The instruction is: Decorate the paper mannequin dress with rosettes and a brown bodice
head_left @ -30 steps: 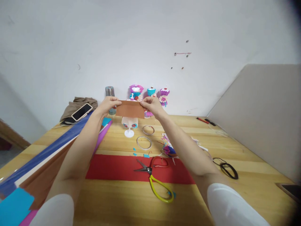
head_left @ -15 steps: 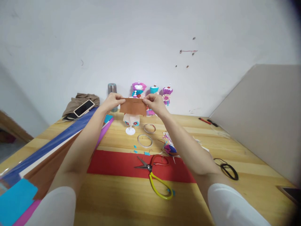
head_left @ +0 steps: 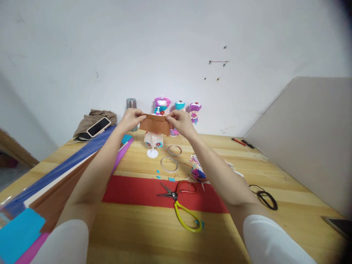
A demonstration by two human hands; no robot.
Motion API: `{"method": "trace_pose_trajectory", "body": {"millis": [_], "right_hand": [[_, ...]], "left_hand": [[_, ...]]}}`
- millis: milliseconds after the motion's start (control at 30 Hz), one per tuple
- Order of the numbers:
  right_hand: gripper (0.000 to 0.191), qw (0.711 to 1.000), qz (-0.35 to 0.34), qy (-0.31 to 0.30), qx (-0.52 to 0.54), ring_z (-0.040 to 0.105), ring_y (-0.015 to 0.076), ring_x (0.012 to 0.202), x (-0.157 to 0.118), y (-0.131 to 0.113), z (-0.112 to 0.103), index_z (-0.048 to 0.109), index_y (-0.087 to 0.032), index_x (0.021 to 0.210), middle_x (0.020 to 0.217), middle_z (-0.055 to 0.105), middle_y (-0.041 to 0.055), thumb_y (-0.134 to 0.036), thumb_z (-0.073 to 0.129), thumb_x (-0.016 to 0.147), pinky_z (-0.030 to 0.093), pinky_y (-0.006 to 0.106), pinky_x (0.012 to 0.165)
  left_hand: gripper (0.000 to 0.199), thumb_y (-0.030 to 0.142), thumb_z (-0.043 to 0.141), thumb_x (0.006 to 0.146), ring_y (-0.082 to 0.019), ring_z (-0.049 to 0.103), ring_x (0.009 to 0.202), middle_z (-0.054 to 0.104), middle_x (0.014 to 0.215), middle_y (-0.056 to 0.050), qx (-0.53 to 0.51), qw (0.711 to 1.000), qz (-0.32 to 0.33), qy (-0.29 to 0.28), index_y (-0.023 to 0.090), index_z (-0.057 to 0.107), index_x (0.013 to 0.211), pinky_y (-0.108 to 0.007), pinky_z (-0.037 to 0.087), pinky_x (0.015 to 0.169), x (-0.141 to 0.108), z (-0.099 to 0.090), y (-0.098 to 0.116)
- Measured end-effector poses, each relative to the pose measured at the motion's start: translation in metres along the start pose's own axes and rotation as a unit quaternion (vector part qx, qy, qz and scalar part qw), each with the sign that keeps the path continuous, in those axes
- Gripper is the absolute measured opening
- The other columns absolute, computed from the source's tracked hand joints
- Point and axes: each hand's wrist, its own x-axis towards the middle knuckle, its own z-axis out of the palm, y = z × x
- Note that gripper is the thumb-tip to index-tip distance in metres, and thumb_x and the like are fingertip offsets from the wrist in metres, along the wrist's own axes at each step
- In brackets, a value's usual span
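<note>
brown paper (head_left: 154,125), a small rectangular piece, hangs stretched between two hands above the far part of the table (head_left: 132,229). the left hand (head_left: 132,119) has its thumb and fingers pressed together on the upper left corner; the right hand (head_left: 182,121) pinches the upper right corner the same way, so neither grip has any gap beyond the paper's own thickness. the lower edge hangs free. from this view the piece covers part of a miniature dress stand (head_left: 153,140), whose pale skirt with blue and red flowers shows beneath it, above a round white foot. whether paper and stand touch, i cannot tell.

by the wall stand more little stands in pink, blue and purple pleated paper, and a metallic tumbler (head_left: 131,103) is partly hidden by the left hand. nearer, scissors (head_left: 174,196) with one red and one yellow handle lie with blades apart, partly on a red paper strip (head_left: 128,190). two thin rings (head_left: 169,172) lie between that strip and the dress stand. at left, a phone (head_left: 98,127) rests on brown cloth (head_left: 87,123).
</note>
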Motion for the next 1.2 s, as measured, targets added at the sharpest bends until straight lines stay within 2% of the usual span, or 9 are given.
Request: {"method": "trace_pose_trajectory", "body": {"millis": [133, 333, 467, 600, 800, 967, 1033, 1133, 1200], "right_hand": [[0.012, 1.000, 0.004, -0.006, 0.015, 0.058, 0.0181, 0.065, -0.003, -0.001, -0.001, 0.061, -0.020, 0.068, 0.066, 0.063, 0.0046, -0.027, 0.063, 0.077, 0.043, 0.031, 0.058], [0.017, 0.996, 0.056, -0.025, 0.070, 0.048, 0.0104, 0.043, -0.012, -0.012, -0.004, 0.059, -0.019, 0.069, 0.060, 0.062, 0.0015, -0.030, 0.066, 0.079, 0.038, 0.026, 0.042], [0.021, 0.991, 0.077, -0.025, 0.109, 0.048, 0.0090, 0.039, -0.020, -0.018, -0.007, 0.058, -0.019, 0.069, 0.057, 0.060, -0.0001, -0.032, 0.071, 0.078, 0.036, 0.024, 0.037], [0.024, 0.987, 0.071, -0.047, 0.138, 0.046, 0.0070, 0.037, -0.033, -0.020, -0.011, 0.060, -0.018, 0.069, 0.053, 0.056, -0.0031, -0.038, 0.071, 0.075, 0.035, 0.022, 0.037], [0.033, 0.973, 0.122, -0.079, 0.177, 0.046, 0.0063, 0.034, -0.060, -0.019, -0.019, 0.060, -0.017, 0.070, 0.048, 0.052, -0.0066, -0.047, 0.075, 0.066, 0.034, 0.020, 0.036], [0.031, 0.973, 0.133, -0.077, 0.172, 0.042, 0.0050, 0.035, -0.075, -0.020, -0.028, 0.060, -0.018, 0.071, 0.049, 0.051, -0.0069, -0.046, 0.073, 0.069, 0.032, 0.019, 0.038], [0.030, 0.973, 0.137, -0.094, 0.160, 0.041, 0.0050, 0.037, -0.081, -0.022, -0.031, 0.059, -0.018, 0.072, 0.051, 0.051, -0.0064, -0.045, 0.070, 0.072, 0.031, 0.019, 0.039], [0.024, 0.971, 0.122, -0.168, 0.122, 0.042, 0.0062, 0.042, -0.090, -0.027, -0.031, 0.061, -0.017, 0.073, 0.055, 0.052, -0.0046, -0.040, 0.064, 0.077, 0.033, 0.020, 0.043], [0.018, 0.970, 0.090, -0.210, 0.087, 0.043, 0.0068, 0.047, -0.095, -0.031, -0.030, 0.063, -0.016, 0.074, 0.057, 0.053, -0.0037, -0.033, 0.061, 0.081, 0.033, 0.020, 0.047]], "left_hand": [[0.012, 0.022, 0.064, 0.076, -0.016, 0.053, 0.063, 0.062, 0.065, -0.002, -0.006, 1.000, 0.000, -0.010, 0.014, 0.069, 0.068, -0.028, 0.040, 0.063, -0.003, -0.002, 0.002], [0.013, 0.024, 0.066, 0.076, -0.014, 0.050, 0.059, 0.060, 0.063, -0.002, -0.059, 0.998, -0.008, -0.018, 0.012, 0.069, 0.071, -0.026, 0.040, 0.060, -0.012, -0.008, 0.010], [0.014, 0.025, 0.066, 0.075, -0.012, 0.049, 0.056, 0.060, 0.062, -0.002, -0.080, 0.996, -0.018, -0.028, 0.011, 0.069, 0.071, -0.024, 0.039, 0.056, -0.022, -0.013, 0.021], [0.016, 0.027, 0.068, 0.071, -0.009, 0.044, 0.050, 0.055, 0.055, 0.000, -0.103, 0.991, -0.039, -0.082, 0.012, 0.067, 0.067, -0.023, 0.032, 0.049, -0.037, -0.018, 0.030], [0.023, 0.035, 0.073, 0.068, -0.008, 0.048, 0.053, 0.056, 0.056, 0.002, -0.159, 0.973, -0.067, -0.150, 0.013, 0.066, 0.065, -0.021, 0.037, 0.053, -0.063, -0.017, 0.029], [0.027, 0.041, 0.071, 0.070, -0.012, 0.055, 0.058, 0.063, 0.059, 0.000, -0.094, 0.961, -0.094, -0.243, 0.014, 0.068, 0.066, -0.022, 0.041, 0.058, -0.062, -0.018, 0.024], [0.029, 0.044, 0.066, 0.073, -0.014, 0.059, 0.065, 0.069, 0.068, -0.002, -0.051, 0.968, -0.082, -0.232, 0.015, 0.071, 0.070, -0.023, 0.044, 0.063, -0.061, -0.018, 0.028], [0.037, 0.049, 0.059, 0.078, -0.019, 0.065, 0.081, 0.075, 0.086, -0.005, 0.007, 0.981, -0.042, -0.187, 0.016, 0.075, 0.084, -0.025, 0.048, 0.072, -0.065, -0.010, 0.041], [0.038, 0.049, 0.054, 0.081, -0.020, 0.064, 0.084, 0.075, 0.087, -0.005, 0.034, 0.978, 0.009, -0.203, 0.017, 0.075, 0.083, -0.025, 0.048, 0.072, -0.071, 0.001, 0.049]]}}
